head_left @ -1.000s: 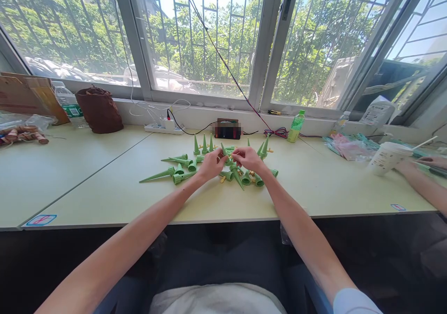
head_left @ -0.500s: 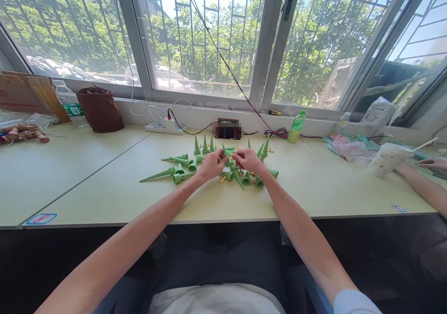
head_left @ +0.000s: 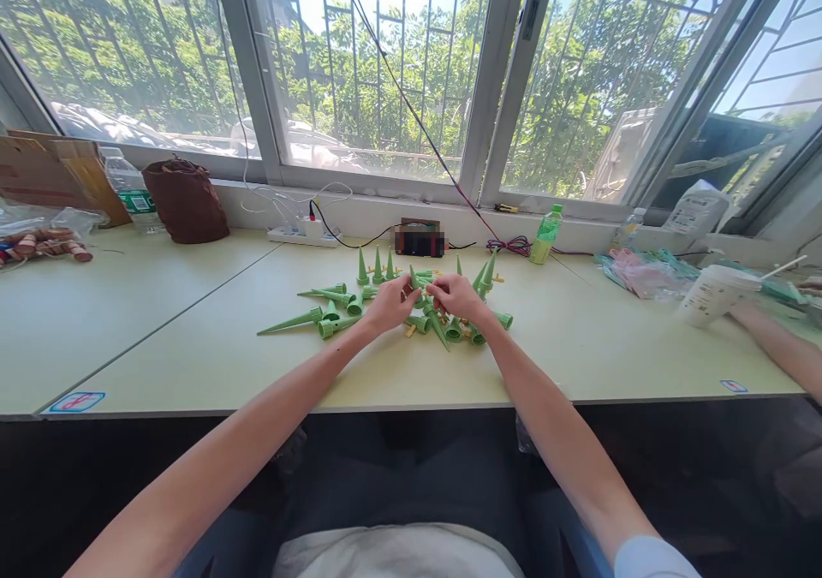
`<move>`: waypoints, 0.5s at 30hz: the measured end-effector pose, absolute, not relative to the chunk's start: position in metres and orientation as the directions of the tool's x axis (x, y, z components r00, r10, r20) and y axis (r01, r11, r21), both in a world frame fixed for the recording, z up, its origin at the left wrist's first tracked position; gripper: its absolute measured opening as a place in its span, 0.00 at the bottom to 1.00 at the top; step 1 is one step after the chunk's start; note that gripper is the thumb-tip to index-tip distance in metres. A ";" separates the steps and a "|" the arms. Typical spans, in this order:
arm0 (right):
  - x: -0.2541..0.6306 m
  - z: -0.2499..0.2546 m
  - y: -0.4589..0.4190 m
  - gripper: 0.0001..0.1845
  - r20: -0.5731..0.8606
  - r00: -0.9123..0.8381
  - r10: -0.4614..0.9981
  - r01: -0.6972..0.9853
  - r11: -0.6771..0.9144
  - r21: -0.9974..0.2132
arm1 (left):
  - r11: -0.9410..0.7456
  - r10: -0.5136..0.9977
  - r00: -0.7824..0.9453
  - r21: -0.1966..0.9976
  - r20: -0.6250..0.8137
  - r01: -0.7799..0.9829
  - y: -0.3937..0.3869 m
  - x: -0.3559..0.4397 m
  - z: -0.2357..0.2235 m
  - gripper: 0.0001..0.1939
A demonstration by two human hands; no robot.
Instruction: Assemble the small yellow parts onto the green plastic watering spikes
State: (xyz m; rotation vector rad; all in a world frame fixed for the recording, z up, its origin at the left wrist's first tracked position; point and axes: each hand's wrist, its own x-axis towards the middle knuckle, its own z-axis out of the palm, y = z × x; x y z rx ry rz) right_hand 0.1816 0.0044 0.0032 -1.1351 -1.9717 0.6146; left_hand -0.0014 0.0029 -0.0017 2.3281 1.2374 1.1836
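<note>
A green, tapered plastic spike (head_left: 414, 277), point up over the pale table (head_left: 211, 364), is pinched in the left hand (head_left: 389, 304), best kept steady. Just beside it, the right hand (head_left: 455, 295) has its fingertips together, on what I cannot tell; small, gentle movements should avoid nudging the loose green spikes (head_left: 312, 315) around.

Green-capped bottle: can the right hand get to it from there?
Probably yes, with a stretch. The right hand would need to pass the standing green spikes, but beyond them the table looks bare up to the bottle.
</note>
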 end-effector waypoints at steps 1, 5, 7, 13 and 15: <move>0.181 0.004 0.004 0.21 0.377 -0.311 0.872 0.508 0.488 -0.709 | -0.606 0.782 0.309 0.547 0.541 0.577 0.003 -0.001 -0.002 0.12; 0.180 0.006 0.001 0.21 0.374 -0.311 0.874 0.524 0.486 -0.699 | -0.609 0.780 0.307 0.549 0.544 0.572 0.003 -0.001 -0.002 0.13; 0.180 0.008 0.000 0.21 0.370 -0.307 0.877 0.525 0.480 -0.703 | -0.616 0.774 0.309 0.544 0.552 0.570 0.003 -0.002 -0.002 0.13; 0.179 0.008 -0.001 0.21 0.357 -0.313 0.880 0.528 0.474 -0.705 | -0.617 0.772 0.315 0.534 0.552 0.578 0.003 -0.002 -0.003 0.13; 0.180 0.007 -0.001 0.21 0.356 -0.315 0.880 0.528 0.474 -0.704 | -0.616 0.773 0.316 0.532 0.550 0.581 0.004 -0.002 -0.003 0.13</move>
